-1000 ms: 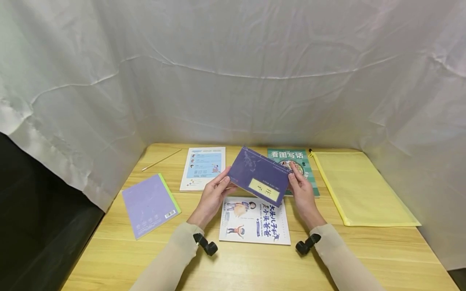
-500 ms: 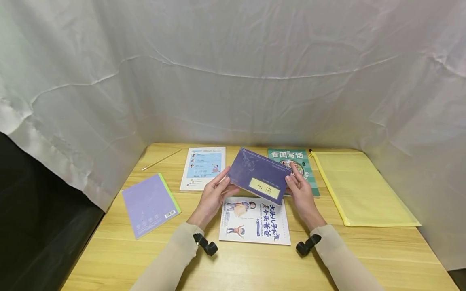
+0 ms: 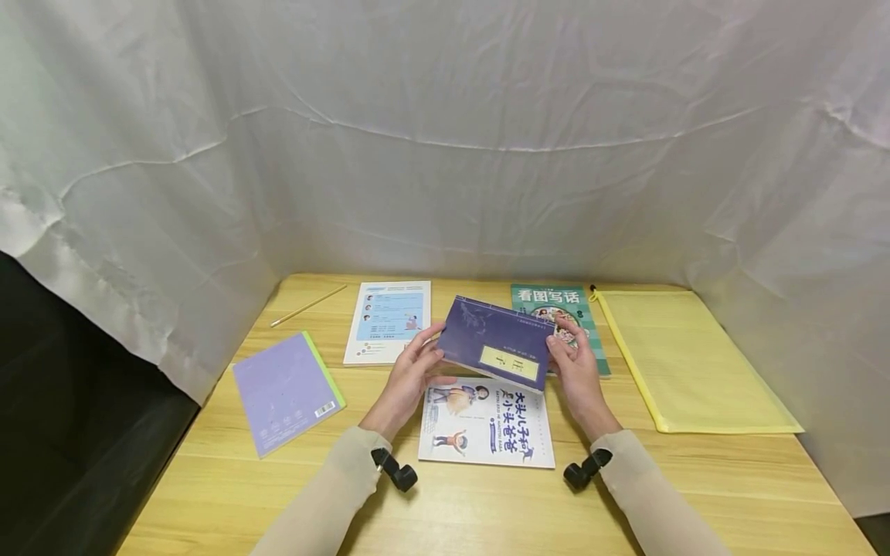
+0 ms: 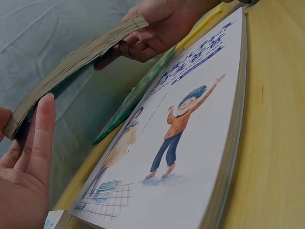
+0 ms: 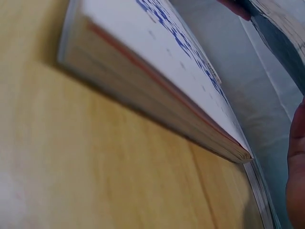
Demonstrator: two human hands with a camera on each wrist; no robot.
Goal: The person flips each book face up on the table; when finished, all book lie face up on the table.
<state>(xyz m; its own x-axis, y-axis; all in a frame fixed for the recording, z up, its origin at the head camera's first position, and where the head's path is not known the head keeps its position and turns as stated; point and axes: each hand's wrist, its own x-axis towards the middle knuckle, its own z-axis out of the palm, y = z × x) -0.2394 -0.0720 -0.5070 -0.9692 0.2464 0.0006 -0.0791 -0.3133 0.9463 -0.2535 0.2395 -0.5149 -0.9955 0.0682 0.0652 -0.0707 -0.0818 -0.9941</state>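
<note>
Five books: left hand [image 3: 406,376] and right hand [image 3: 575,369] grip one purple book [image 3: 497,342], fingers curled round its ends. Its yellow label reads 庄子. Beyond the right fingers, a green book [image 3: 566,309] reads 看图写话.

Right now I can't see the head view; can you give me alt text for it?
Two hands, left hand and right hand, hold a dark purple book by its ends above a white picture book lying on a wooden table. Around them lie a lilac notebook, a blue-and-white booklet, a green book and a yellow zip pouch.

Lilac notebook [image 3: 287,392], pencil [image 3: 309,306], green book [image 3: 560,306], yellow zip pouch [image 3: 688,359] on wooden table [image 3: 695,494].
</note>
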